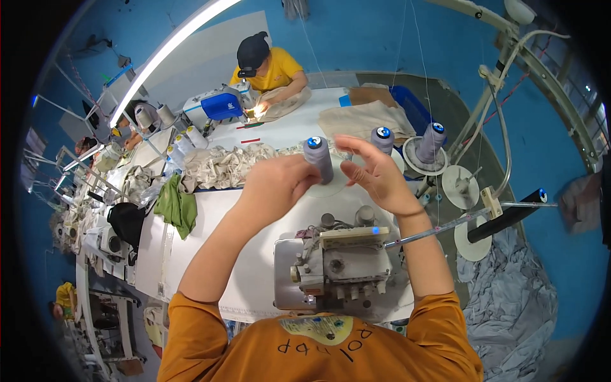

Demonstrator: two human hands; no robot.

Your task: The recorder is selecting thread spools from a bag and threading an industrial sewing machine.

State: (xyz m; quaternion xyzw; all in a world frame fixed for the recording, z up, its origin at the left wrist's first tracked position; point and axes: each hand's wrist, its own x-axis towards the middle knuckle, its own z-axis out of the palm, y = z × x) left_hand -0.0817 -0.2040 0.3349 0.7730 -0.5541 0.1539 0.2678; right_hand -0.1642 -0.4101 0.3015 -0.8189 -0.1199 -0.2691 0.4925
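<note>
A grey thread cone (322, 159) with a blue-and-white top stands on a pale round disc beyond the sewing machine. My left hand (278, 184) is at the left side of this cone, its fingers curled together. Whether they pinch a thread or press on the cone is too small to tell. To the right of the cone, my right hand (380, 181) is raised with thumb and forefinger apart, and I see nothing between them. Below both hands sits an overlock sewing machine (347, 261) on the white table (248, 274).
Two more grey cones, one upright (383, 141) and one on a dish (431, 145), stand behind my right hand. A metal rod (439, 228) crosses by my right forearm. Crumpled beige cloth (223, 167) and green cloth (176, 207) lie left. A person (275, 70) sews opposite.
</note>
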